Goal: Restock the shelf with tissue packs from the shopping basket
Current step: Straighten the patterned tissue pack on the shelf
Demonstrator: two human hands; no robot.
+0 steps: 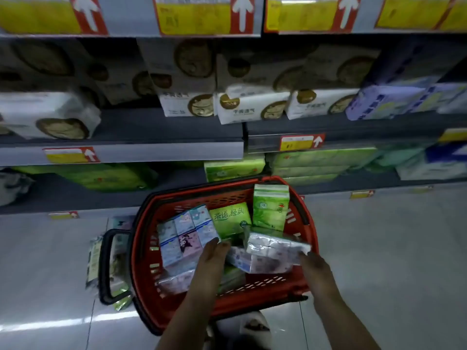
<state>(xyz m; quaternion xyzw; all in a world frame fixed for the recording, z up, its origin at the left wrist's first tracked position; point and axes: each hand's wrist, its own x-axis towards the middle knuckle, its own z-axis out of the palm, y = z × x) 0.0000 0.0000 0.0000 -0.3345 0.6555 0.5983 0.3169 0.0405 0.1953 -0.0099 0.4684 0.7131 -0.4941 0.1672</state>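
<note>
A red shopping basket (302,279) stands on the floor before the shelves, holding several tissue packs. My left hand (211,257) reaches into it and holds the lower right corner of a pastel cartoon-printed pack (184,236). My right hand (316,267) grips the right end of a white and lilac pack (273,251) lying across the basket's middle. Two green packs, one flat (230,219) and one upright (270,207), sit at the basket's far side. More packs lie underneath, partly hidden.
The lowest shelf (88,198) carries green tissue packs (233,169). Above it a shelf (131,137) holds white packs with gold circles (250,109) and lilac packs (379,102). Price tags line the edges. The basket's black handle (103,269) hangs left over loose packets on the floor.
</note>
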